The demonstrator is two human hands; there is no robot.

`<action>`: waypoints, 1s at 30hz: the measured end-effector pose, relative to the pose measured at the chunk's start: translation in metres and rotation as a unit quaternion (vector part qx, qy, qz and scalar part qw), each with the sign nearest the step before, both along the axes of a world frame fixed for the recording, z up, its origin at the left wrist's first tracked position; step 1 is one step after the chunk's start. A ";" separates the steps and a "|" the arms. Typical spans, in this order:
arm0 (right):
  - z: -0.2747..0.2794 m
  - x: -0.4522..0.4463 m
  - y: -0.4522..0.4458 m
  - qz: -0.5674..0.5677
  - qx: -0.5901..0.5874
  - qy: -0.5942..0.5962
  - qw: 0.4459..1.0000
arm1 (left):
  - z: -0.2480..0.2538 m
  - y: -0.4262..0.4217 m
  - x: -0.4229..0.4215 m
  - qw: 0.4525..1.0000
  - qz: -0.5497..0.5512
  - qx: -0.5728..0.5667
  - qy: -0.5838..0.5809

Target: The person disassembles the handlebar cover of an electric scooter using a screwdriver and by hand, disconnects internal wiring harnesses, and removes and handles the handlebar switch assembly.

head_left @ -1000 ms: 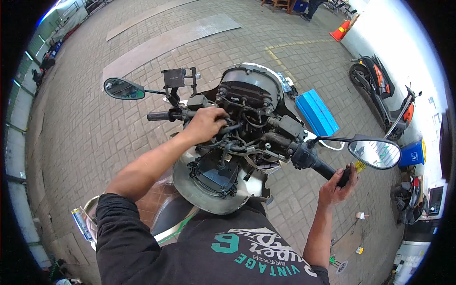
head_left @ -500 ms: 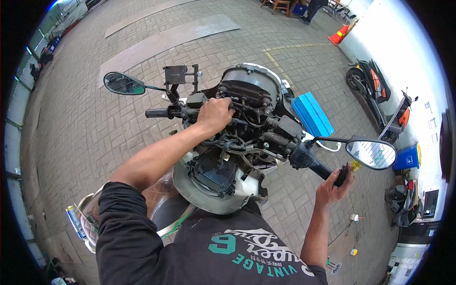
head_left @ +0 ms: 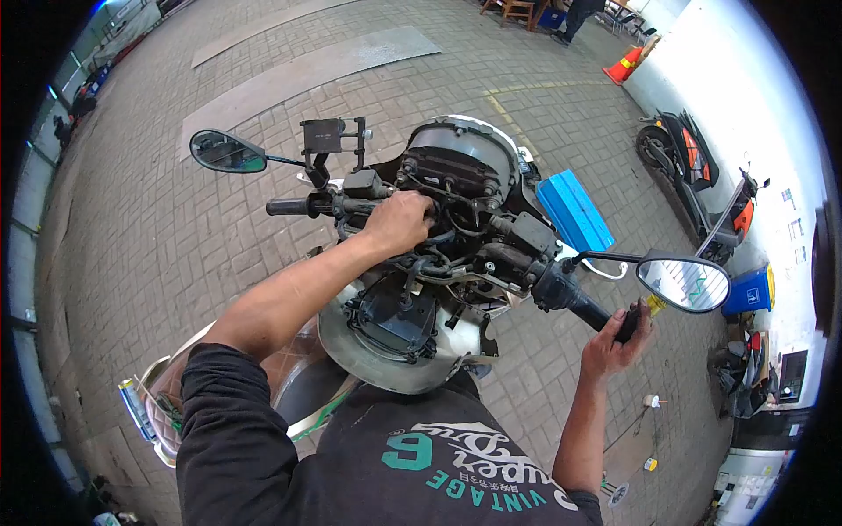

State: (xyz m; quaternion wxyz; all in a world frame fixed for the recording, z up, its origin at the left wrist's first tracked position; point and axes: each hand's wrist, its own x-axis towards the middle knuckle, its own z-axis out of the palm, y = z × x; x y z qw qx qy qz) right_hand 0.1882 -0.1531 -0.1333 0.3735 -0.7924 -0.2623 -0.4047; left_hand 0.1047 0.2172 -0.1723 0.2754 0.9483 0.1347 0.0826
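A scooter's front end stands before me with its cover off, baring the handlebar (head_left: 355, 205) and a tangle of black cables (head_left: 434, 254). My left hand (head_left: 401, 221) is closed among the cables at the middle of the bar, its fingertips hidden. At the far end of the right handlebar grip (head_left: 589, 310), my right hand (head_left: 617, 344) is wrapped round a black-and-yellow handle (head_left: 629, 325) whose kind I cannot make out. A round mirror (head_left: 684, 282) sits just beyond that hand. The headlight unit (head_left: 465, 149) rests ahead of the bar.
A blue box (head_left: 574, 210) stands on the paving right of the scooter. Another mirror (head_left: 228, 152) and a phone holder (head_left: 323, 137) stick out at left. Along the right wall are a parked scooter (head_left: 693, 167), a blue bin (head_left: 748, 291) and an orange cone (head_left: 621, 66).
My left hand has dropped slightly toward me among the cables. My right hand keeps its hold beside the grip end.
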 end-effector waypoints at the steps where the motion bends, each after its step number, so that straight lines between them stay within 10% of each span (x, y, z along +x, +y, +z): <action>1: -0.001 0.000 0.000 0.006 0.008 0.001 1.000 | 0.000 -0.001 0.000 1.000 0.013 0.007 0.003; 18: -0.004 -0.001 -0.002 0.008 0.021 0.008 1.000 | 0.015 -0.007 0.006 0.990 -0.008 0.026 0.141; 30: -0.012 0.002 -0.002 0.008 0.049 0.014 0.999 | -0.006 -0.005 0.004 0.993 0.113 -0.037 -0.025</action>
